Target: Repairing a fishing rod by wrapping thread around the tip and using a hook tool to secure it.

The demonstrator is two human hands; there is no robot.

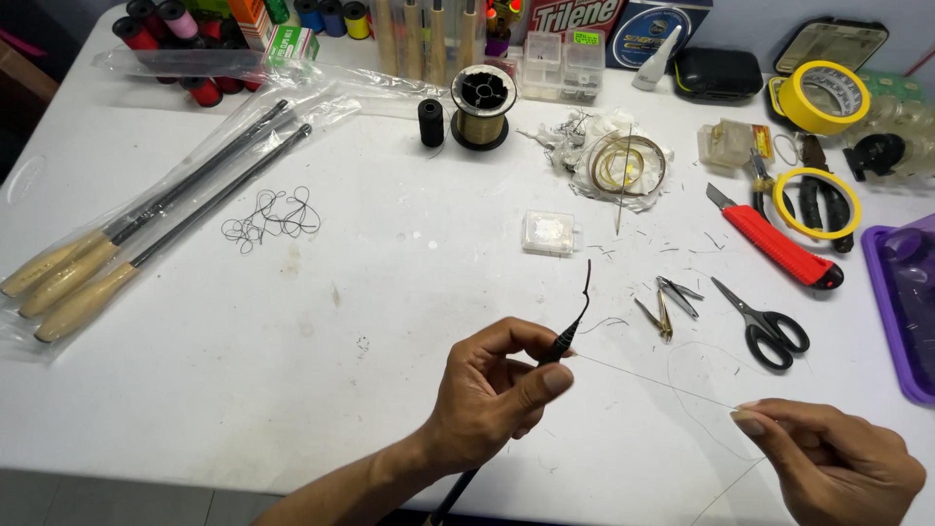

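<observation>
My left hand [492,390] grips the thin black tip of a rod [575,326] between thumb and fingers, its fine end pointing up and away. A thin clear line [653,380] runs taut from that tip to my right hand [828,458], which pinches it between thumb and forefinger at the lower right. More of the line loops loosely on the white table [341,321] between the hands.
Black scissors [765,321], small clippers [667,302], a red utility knife [774,239] and yellow tape rolls [818,200] lie at the right. Bagged rods with wooden handles [107,258] lie at the left. Thread spools [482,102], a tangle of black thread [273,219] and a small clear box [548,234] sit farther back.
</observation>
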